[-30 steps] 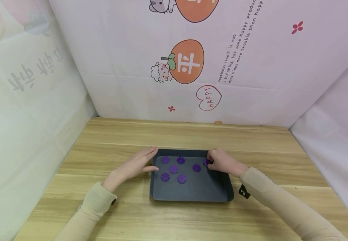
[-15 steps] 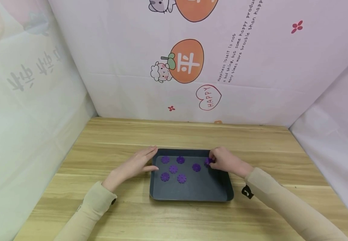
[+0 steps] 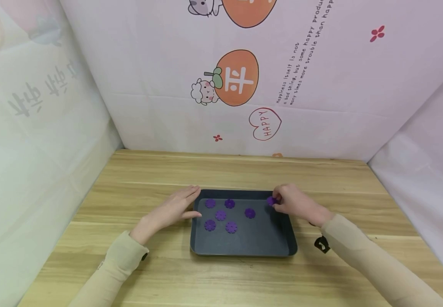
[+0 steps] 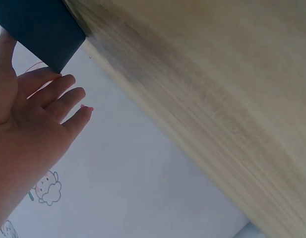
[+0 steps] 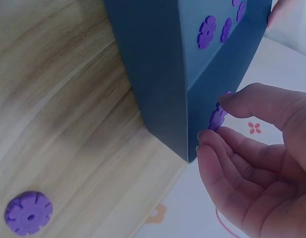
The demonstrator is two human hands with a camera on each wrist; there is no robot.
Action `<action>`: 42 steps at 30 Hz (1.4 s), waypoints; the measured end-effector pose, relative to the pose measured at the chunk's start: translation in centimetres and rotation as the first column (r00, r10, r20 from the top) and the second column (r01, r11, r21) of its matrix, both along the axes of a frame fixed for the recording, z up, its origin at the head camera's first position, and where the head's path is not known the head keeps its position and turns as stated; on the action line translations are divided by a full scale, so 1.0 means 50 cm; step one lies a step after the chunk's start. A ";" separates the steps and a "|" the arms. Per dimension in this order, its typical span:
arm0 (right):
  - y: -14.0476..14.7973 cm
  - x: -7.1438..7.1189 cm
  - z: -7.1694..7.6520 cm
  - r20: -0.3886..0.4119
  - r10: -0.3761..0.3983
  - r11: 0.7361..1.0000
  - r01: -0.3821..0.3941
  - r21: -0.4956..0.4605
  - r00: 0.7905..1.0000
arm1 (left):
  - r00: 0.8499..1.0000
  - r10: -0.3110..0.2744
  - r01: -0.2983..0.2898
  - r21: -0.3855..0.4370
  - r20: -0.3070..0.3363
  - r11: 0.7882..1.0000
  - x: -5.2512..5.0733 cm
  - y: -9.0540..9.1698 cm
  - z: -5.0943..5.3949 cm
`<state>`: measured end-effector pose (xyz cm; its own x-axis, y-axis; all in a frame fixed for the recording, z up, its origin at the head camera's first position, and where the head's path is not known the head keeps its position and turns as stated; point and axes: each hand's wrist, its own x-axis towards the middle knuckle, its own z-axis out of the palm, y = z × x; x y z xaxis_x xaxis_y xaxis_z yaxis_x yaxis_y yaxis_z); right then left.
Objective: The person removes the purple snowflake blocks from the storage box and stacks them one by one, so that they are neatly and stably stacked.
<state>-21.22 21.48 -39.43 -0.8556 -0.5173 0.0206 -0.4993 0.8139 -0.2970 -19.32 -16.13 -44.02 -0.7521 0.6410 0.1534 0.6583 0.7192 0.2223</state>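
Note:
A dark grey tray [image 3: 261, 238] holds several purple notched discs [image 3: 231, 227] lying flat, mostly in its left half. At its back right corner my right hand [image 3: 298, 205] pinches one purple disc [image 3: 271, 201] between thumb and fingers. The right wrist view shows this pinched disc [image 5: 218, 116] tilted on edge, near the tray wall [image 5: 157, 74]. My left hand [image 3: 169, 212] rests at the tray's left side, fingers extended; in the left wrist view its fingertips touch the tray's corner [image 4: 48, 42].
Another purple disc [image 5: 29, 213] lies on the wooden table outside the tray in the right wrist view; the head view does not show it. Behind the table [image 3: 160, 166] stands a printed white sheet [image 3: 160, 119], with sheets at both sides too.
My right hand has moved right and slightly back with the pinched disc, from inside the tray to its back right corner. The left hand and the tray have hardly moved.

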 end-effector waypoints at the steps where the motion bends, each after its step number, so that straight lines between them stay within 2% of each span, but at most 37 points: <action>1: 0.003 0.001 0.001 -0.004 -0.002 1.000 0.002 -0.001 1.000 | 1.000 0.003 -0.003 -0.006 0.001 1.000 0.000 0.000 0.000; 10: 0.033 0.013 0.009 0.014 -0.033 0.999 0.033 -0.041 0.999 | 1.000 0.018 -0.019 -0.063 -0.009 0.998 0.007 0.000 0.004; 23: 0.071 0.030 0.017 0.019 -0.080 0.996 0.081 -0.024 0.997 | 1.000 0.013 -0.014 -0.059 -0.018 0.998 0.009 0.003 0.009; 42: 0.143 0.052 -0.013 0.017 -0.127 0.991 0.127 -0.032 0.992 | 1.000 0.007 -0.008 -0.041 -0.016 0.999 0.004 0.000 0.005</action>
